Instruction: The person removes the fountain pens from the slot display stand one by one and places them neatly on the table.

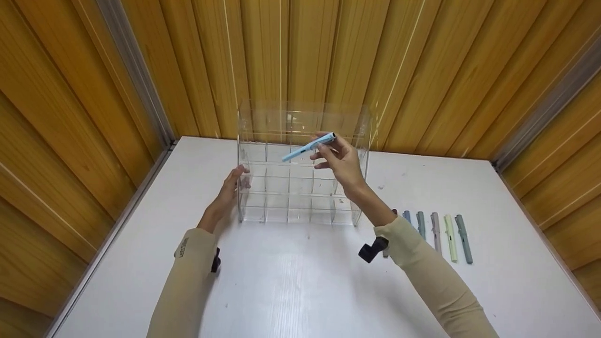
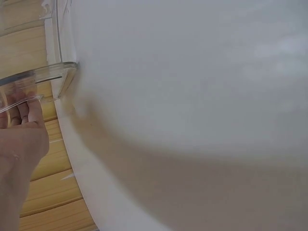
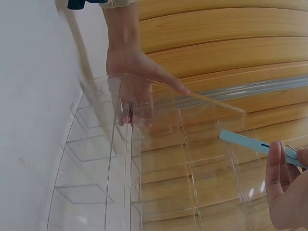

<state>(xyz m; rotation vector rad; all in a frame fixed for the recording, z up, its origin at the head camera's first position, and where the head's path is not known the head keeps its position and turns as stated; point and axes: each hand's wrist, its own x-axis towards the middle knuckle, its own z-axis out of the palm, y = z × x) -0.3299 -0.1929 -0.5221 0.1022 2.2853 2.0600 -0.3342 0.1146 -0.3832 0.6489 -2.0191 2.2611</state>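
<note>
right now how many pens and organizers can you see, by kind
Light blue pen held in the right hand: 1
Pens lying on the table, partly hidden by the right sleeve: 6 visible
Clear acrylic organizer, steadied by the left hand: 1
Total: 8

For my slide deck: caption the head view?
Right hand holds a light-blue pen above a clear organizer steadied by the left hand.
</note>
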